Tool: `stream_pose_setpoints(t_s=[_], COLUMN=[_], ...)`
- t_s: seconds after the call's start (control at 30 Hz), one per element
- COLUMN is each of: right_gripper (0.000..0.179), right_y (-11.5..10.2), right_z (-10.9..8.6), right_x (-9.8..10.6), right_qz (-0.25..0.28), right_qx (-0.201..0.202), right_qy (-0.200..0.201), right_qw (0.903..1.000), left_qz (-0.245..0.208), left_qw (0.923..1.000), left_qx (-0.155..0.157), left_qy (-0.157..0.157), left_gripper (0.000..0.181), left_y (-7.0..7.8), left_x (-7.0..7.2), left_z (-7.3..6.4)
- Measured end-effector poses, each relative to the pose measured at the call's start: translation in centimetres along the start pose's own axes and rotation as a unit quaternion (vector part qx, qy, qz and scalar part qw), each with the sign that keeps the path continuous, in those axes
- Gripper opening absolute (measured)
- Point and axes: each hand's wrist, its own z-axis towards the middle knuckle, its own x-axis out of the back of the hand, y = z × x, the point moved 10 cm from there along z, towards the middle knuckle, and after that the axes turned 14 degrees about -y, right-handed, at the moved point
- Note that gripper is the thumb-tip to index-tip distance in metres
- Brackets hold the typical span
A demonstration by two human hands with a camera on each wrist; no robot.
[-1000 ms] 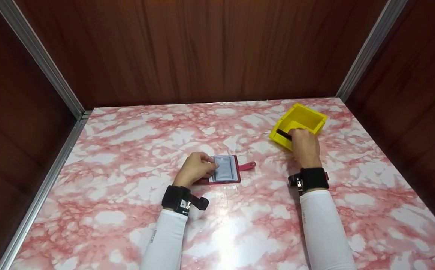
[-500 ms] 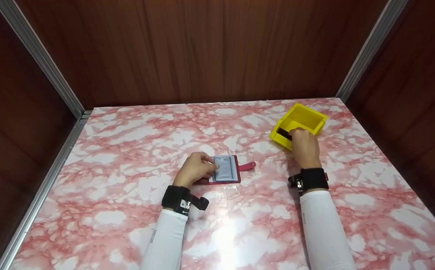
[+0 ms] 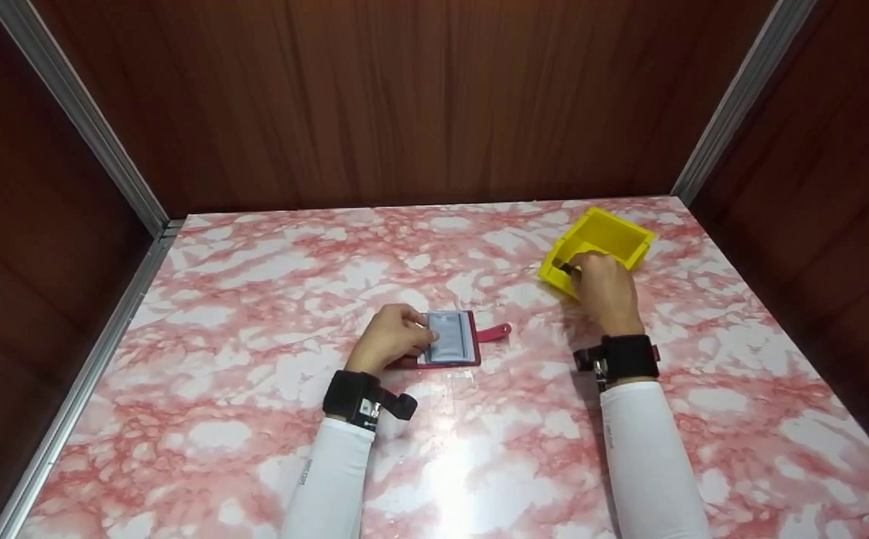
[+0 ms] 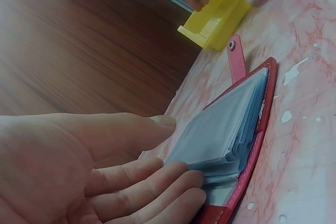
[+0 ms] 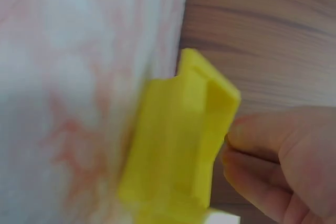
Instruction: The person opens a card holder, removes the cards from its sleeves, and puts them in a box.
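A red card holder [image 3: 477, 352] lies unfolded on the table, its clear plastic sleeves [image 4: 210, 129] facing up. Its pink snap strap [image 3: 494, 332] points right. My left hand [image 3: 395, 335] rests at the holder's left side; in the left wrist view the fingers touch the sleeves, with the thumb apart above. Over the near side of a yellow bin [image 3: 614, 224], my right hand [image 3: 608, 288] pinches a dark flat card-like piece [image 3: 563, 266], mostly hidden by the fingers. In the right wrist view, thumb and forefinger meet beside the bin's rim.
The pink-and-white marbled table [image 3: 254, 299] is bounded by brown wood-grain panels [image 3: 419, 105] at the back and sides. Metal posts [image 3: 741, 97] stand at the back corners. A wrist camera with a black strap [image 3: 631, 355] sits on each forearm.
My right hand has turned slightly over the bin, and less of the dark piece shows past the fingers. The left hand and card holder look unmoved.
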Motion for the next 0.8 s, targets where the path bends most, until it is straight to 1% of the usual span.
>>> stream_pose_setpoints(t_s=[0.1, 0.17, 0.23, 0.3, 0.37, 0.47, 0.57, 0.73, 0.8], right_gripper=[0.014, 0.013, 0.012, 0.015, 0.018, 0.021, 0.019, 0.017, 0.016], right_y=[-1.6, -3.0, -4.6, -6.2, -7.8, -10.0, -12.0, -14.3, -14.8], right_z=[0.2, 0.4, 0.4, 0.4, 0.3, 0.1, -0.2, -0.7, -0.8], right_x=[0.1, -0.1, -0.5, -1.4, -2.4, -4.3, -6.0, -7.9, -8.4], right_qz=[0.037, 0.047, 0.056, 0.064, 0.071, 0.076, 0.068, 0.057, 0.054], right_qx=[0.034, 0.064, 0.093, 0.115, 0.139, 0.172, 0.204, 0.241, 0.253], right_qy=[-0.018, -0.033, -0.054, -0.084, -0.115, -0.165, -0.201, -0.237, -0.243], right_qw=[0.9986, 0.9963, 0.9926, 0.9878, 0.981, 0.9682, 0.9557, 0.9392, 0.935], left_qz=[-0.002, 0.003, 0.011, 0.026, 0.041, 0.068, 0.093, 0.112, 0.117], left_qw=[1.0, 0.9999, 0.9998, 0.9994, 0.9987, 0.9969, 0.9944, 0.9919, 0.9909], left_qx=[-0.004, -0.01, -0.017, -0.019, -0.021, -0.02, -0.018, -0.015, -0.012], left_qy=[0.002, 0.004, 0.007, 0.013, 0.02, 0.035, 0.047, 0.058, 0.065], left_gripper=[0.036, 0.035, 0.034, 0.032, 0.029, 0.024, 0.02, 0.015, 0.014], left_y=[0.1, 0.3, 0.4, 0.4, 0.5, 0.6, 0.7, 0.7, 0.6], left_x=[0.1, 0.2, 0.4, 0.5, 0.7, 1.0, 1.3, 1.8, 2.1], left_z=[-0.1, -0.1, -0.2, -0.2, -0.3, -0.4, -0.4, -0.5, -0.6])
